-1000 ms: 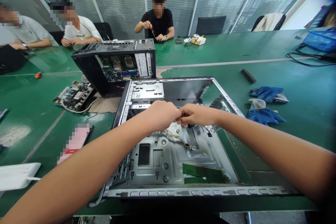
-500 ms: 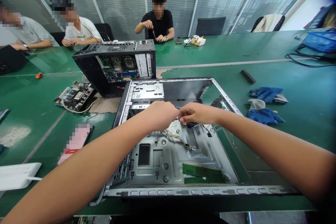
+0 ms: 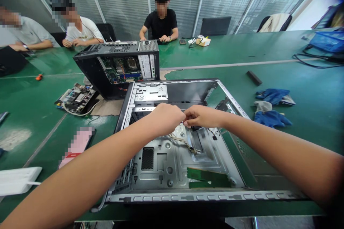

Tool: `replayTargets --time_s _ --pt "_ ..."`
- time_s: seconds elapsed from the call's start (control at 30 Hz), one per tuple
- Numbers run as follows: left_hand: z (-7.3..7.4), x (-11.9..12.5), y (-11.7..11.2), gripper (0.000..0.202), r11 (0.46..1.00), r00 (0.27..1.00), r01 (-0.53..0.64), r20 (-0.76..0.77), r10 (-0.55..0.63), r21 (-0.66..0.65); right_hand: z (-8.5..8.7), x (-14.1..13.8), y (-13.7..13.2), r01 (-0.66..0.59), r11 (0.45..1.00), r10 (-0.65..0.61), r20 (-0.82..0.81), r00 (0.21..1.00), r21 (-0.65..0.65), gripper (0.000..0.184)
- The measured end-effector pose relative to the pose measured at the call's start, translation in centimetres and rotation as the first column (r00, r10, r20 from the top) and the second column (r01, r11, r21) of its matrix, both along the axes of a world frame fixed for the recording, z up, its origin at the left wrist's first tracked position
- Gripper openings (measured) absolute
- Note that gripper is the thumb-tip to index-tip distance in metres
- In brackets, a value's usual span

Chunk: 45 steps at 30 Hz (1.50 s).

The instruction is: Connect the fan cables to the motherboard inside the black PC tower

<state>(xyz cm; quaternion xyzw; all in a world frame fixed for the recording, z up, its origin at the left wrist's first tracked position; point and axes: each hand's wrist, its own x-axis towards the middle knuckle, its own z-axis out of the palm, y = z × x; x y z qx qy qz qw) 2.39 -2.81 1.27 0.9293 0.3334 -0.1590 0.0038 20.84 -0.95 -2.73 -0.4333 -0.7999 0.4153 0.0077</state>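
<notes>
An open computer case lies on its side in front of me. Above its inside, my left hand is closed, knuckles up, and whatever its fingers hold is hidden. My right hand meets it there with thumb and fingers curled together in a pinch; I cannot make out what is between them. A bundle of twisted cables runs from below my hands across the metal floor. A dark part with a small black connector shows under my right hand. Green memory sticks lie near the case's front edge.
A second computer case stands upright behind, with a loose motherboard at its left. Blue gloves and a black block lie to the right. A pink phone is at the left. Several people sit across the table.
My left hand has shifted slightly right, closer against my right hand. Across the table, a person in black has lowered the raised hand that held a screwdriver.
</notes>
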Motion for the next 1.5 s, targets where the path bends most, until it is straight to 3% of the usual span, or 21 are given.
replayTargets --time_s 0.37,0.67,1.13,1.5 --pt "-0.5 0.0 0.3 0.024 1.0 1.0 -0.006 0.005 0.006 0.006 0.0 -0.1 0.0 -0.006 1.0 0.007 -0.03 1.0 0.02 0.011" --pt "-0.9 -0.2 0.1 0.024 1.0 0.991 -0.015 0.134 0.013 0.011 -0.4 0.2 0.1 -0.033 0.999 0.036 -0.07 0.997 0.031 0.014" --pt "0.2 0.3 0.0 0.025 1.0 1.0 -0.002 0.007 0.002 0.015 -0.2 -0.2 -0.2 -0.007 1.0 0.008 -0.079 0.997 0.018 0.011" --pt "-0.2 -0.3 0.6 0.031 1.0 0.998 -0.022 0.055 0.023 -0.019 -0.3 -0.1 0.0 -0.052 0.996 0.048 0.062 0.997 0.077 0.016"
